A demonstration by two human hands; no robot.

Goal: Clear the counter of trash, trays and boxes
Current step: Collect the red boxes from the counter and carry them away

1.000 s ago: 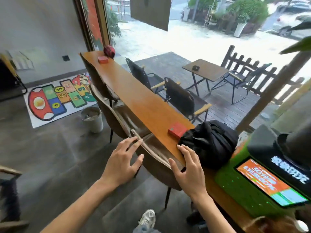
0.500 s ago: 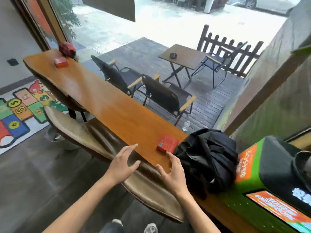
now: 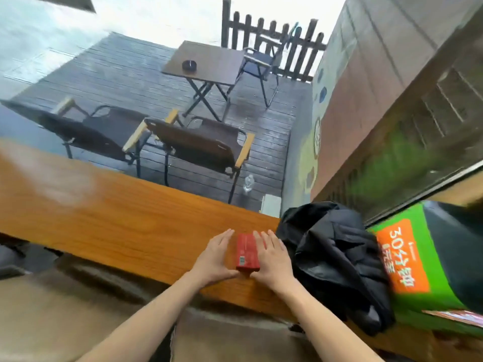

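Left hand point(image 3: 214, 259) and right hand point(image 3: 273, 258) flank the small red box point(image 3: 247, 252), palms flat, fingers extended, one on each long side, touching or nearly so; grip not closed, box not lifted. Box sits between the palms on the wooden worktop point(image 3: 109, 218) near its front edge. Likely light, stiff cardboard, smooth; squeeze the long sides or pinch one-handed. Just right of the grip: black jacket point(image 3: 332, 257), then green machine point(image 3: 423, 259).

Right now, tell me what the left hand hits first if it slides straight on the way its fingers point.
Probably nothing: the left hand points along bare wooden counter toward its far edge. The red box lies beside it, out of that line.
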